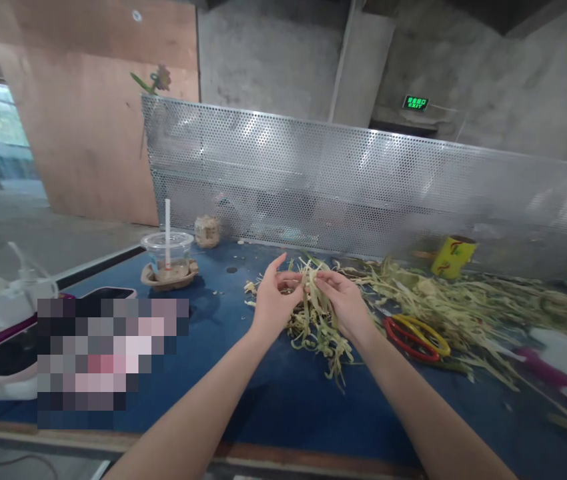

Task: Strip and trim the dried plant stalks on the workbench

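Observation:
Above the middle of the blue table, my left hand [277, 293] and my right hand [339, 293] meet at a bunch of pale green, dried-looking plant strips [319, 327]. Fingers of both hands pinch the top of the bunch, and its curly ends hang down below them. Just right of my right hand lie scissors [416, 337] with one red and one yellow handle loop. Behind the scissors a wide heap of similar dry stems and leaves [428, 300] spreads to the right.
A lidded plastic cup [168, 252] with a straw sits in a cardboard holder, near a small jar [207, 231]. A yellow roll [453, 257] stands at the back right. Purple-and-white power strips lie on both sides. A perforated metal panel [273, 173] borders the table's far side.

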Available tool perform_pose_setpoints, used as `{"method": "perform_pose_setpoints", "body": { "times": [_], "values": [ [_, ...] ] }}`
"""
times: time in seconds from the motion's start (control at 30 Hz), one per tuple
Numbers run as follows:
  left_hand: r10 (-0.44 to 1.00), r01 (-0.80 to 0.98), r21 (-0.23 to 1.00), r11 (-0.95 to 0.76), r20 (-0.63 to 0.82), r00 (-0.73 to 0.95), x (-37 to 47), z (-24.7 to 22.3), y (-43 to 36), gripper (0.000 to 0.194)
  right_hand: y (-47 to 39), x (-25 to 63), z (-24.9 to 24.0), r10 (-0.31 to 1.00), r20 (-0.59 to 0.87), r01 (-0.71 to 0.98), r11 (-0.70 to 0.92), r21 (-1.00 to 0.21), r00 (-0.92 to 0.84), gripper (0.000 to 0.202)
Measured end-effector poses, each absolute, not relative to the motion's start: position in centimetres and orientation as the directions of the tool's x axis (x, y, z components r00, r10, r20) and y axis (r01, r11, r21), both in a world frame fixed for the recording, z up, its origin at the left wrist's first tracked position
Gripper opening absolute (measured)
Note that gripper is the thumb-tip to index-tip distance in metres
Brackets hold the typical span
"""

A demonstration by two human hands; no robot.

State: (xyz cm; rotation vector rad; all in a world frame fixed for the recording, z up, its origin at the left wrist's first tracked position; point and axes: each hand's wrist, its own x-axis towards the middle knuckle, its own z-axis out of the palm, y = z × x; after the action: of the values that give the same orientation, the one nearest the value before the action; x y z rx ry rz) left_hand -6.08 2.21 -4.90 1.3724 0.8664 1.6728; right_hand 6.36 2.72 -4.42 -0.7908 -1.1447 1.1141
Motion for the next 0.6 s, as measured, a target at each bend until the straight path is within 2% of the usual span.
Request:
{"method": "perform_pose_setpoints", "body": {
  "times": [0.2,0.4,0.6],
  "values": [
    [0.91,-0.178,0.894,-0.412,0.412,-0.037,-5.83,-4.74,2.12,0.064,2.91,6.54,-4.63,0.962,0.272,-0.248,0.272,-0.93,0.038,0.028],
    [0.936,-0.19,0.917,-0.35,0.348,-0.046,-5.75,-4.53,2.06,0.057,3.08,6.84,-4.58,0.952,0.292,-0.181,0.305,-0.935,0.091,0.023],
    [0.945,-0.214,0.922,-0.324,0.323,-0.039,-5.81,-4.89,1.94,0.053,2.65,6.52,-4.35,0.947,0.317,-0.117,0.321,-0.94,0.053,0.02]
  ]
}}
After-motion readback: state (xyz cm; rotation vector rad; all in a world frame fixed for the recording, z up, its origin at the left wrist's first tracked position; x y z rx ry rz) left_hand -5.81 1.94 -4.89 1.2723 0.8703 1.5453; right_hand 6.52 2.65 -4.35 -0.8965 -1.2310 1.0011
